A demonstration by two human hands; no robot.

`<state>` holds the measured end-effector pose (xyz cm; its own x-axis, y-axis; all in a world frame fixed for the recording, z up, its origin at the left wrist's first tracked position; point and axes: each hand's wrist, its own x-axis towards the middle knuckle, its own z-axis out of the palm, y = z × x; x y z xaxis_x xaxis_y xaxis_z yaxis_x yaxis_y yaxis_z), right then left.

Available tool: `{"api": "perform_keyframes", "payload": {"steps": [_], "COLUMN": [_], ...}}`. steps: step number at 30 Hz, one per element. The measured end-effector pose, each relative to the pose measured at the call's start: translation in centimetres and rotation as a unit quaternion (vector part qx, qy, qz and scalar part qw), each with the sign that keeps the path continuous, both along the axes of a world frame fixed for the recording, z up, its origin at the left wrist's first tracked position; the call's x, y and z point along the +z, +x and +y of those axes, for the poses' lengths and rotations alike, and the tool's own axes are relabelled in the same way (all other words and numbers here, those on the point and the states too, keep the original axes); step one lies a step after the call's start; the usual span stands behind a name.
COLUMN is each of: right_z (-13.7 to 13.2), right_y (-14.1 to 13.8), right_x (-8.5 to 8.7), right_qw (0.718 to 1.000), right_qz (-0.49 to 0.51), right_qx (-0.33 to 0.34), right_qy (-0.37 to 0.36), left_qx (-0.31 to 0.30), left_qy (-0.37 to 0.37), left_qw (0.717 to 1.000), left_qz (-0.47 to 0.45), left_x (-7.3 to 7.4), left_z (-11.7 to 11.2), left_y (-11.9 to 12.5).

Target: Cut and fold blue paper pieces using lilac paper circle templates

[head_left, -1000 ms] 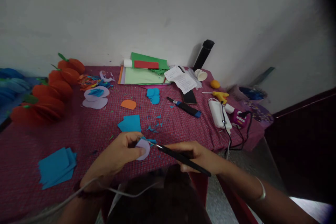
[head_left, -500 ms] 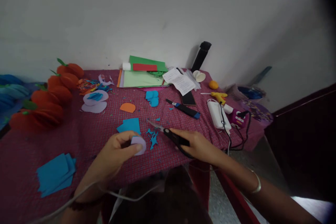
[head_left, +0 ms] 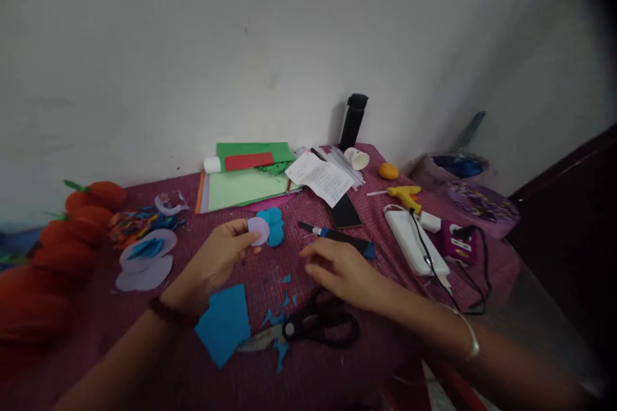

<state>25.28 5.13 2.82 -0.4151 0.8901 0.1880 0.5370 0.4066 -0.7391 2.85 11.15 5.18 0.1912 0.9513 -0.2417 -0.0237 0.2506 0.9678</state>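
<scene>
We're partway thru the cutting, as we're judging it: rounded blue pcs (head_left: 276,231) are lying finished on the counter (head_left: 270,273), blue scraps (head_left: 272,318) are sitting nearer us, and angular blue sheets (head_left: 222,324) are waiting uncut. Our L hand (head_left: 219,257) is pinching a lilac disc (head_left: 259,230) right beside those rounded pcs; whether any blue is hiding behind it, we can't tell. Our R hand (head_left: 344,273) is holding nothing, fingers loosely curled, hovering just past the handles of the scissors (head_left: 289,329), near the cutter (head_left: 348,241). Vs. the earlier frame, the scissors are now lying w/ blades by the sheets' edge, no longer in our R hand; the disc is sitting farther fwd; the other blue stack isn't showing, maybe b/c our L arm (head_left: 139,340) is blocking it.
</scene>
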Motion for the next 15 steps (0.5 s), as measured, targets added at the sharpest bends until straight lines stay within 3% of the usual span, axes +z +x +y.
{"api": "perform_keyframes", "payload": {"steps": [3, 7, 10, 15], "right_z": [4.8, 9.2, 10.1, 9.5], "right_y": [-2.0, -4.3, -5.0, -4.8], "right_x": [-0.8, -2.3, -3.0, -3.2], "right_qw": [0.984, 0.955, 0.913, 0.812], "right_qz": [0.161, 0.259, 0.337, 0.456], "right_qx": [-0.042, -0.039, -0.021, 0.014], "right_qy": [-0.066, -0.142, -0.230, -0.364], "left_qx": [-0.016, -0.035, -0.035, -0.020], "left_qy": [0.007, -0.003, -0.022, -0.046], "left_qw": [1.000, 0.999, 0.998, 0.990], "left_qz": [-0.008, -0.018, -0.056, -0.131], "left_x": [-1.0, -1.4, -1.7, -2.6], "left_z": [1.6, 2.3, 2.3, 1.8], "left_y": [1.1, 1.6, 1.3, 0.6]}}
